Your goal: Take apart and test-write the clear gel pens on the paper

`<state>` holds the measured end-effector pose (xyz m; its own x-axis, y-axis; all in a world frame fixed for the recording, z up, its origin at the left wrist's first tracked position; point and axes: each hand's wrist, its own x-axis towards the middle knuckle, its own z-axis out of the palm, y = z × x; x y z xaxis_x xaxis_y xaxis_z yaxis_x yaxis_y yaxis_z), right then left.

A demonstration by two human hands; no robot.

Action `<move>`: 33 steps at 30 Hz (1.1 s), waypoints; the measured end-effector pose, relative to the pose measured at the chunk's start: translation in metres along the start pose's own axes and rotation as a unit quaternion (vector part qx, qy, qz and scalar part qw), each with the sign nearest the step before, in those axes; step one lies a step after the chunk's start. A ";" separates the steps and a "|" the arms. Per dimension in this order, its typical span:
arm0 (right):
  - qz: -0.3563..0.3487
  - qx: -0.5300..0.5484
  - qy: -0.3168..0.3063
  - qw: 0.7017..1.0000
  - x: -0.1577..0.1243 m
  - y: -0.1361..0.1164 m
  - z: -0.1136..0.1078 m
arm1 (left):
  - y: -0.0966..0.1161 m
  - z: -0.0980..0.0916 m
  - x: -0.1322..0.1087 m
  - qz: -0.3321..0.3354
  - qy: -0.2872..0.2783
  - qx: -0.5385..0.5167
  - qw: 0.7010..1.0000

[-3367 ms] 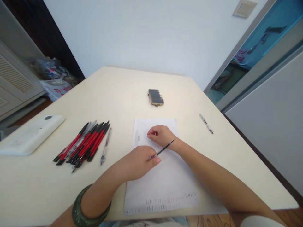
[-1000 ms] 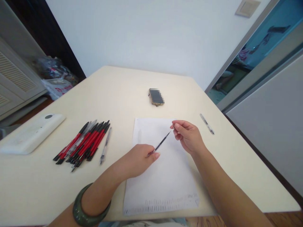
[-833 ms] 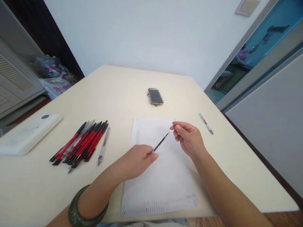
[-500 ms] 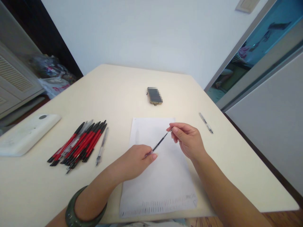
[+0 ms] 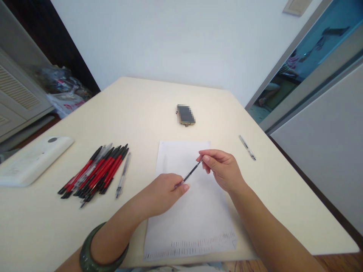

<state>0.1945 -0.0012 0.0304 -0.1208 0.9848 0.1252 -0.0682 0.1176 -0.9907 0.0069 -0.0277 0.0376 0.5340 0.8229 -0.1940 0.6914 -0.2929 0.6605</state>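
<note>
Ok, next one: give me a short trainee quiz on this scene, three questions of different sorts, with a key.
1. Multiple choice: which arm wears the green bangle?
A) left
B) right
C) neither

2. True or false: the lone clear pen at the right of the table lies on the white sheet.

3. Short answer: what does the left hand hold, and where are the right hand's fingertips?

Key:
1. A
2. False; it lies on the bare tabletop, apart from the sheet.
3. A slim dark pen part; at the end farther from the left hand.
</note>
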 end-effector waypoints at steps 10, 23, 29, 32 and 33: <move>0.039 0.027 -0.045 0.998 -0.001 0.006 0.006 | -0.001 0.000 0.001 -0.006 0.002 0.000 1.000; 0.055 -0.249 -0.170 0.952 0.023 0.018 -0.002 | -0.012 -0.001 0.004 0.013 -0.020 -0.054 0.998; -0.092 -0.362 -0.222 0.901 0.050 0.022 0.042 | -0.014 -0.001 0.004 0.012 -0.044 -0.081 0.996; -0.117 -0.411 -0.267 0.864 0.056 0.023 0.061 | -0.016 0.001 0.005 0.015 -0.051 -0.093 0.994; -0.112 -0.434 -0.283 0.848 0.057 0.024 0.064 | -0.016 0.001 0.005 0.016 -0.053 -0.093 0.994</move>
<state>0.1224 0.0501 0.0170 -0.6735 0.7351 0.0778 0.5726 0.5854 -0.5740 -0.0009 -0.0191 0.0250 0.6093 0.7561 -0.2388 0.5764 -0.2156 0.7882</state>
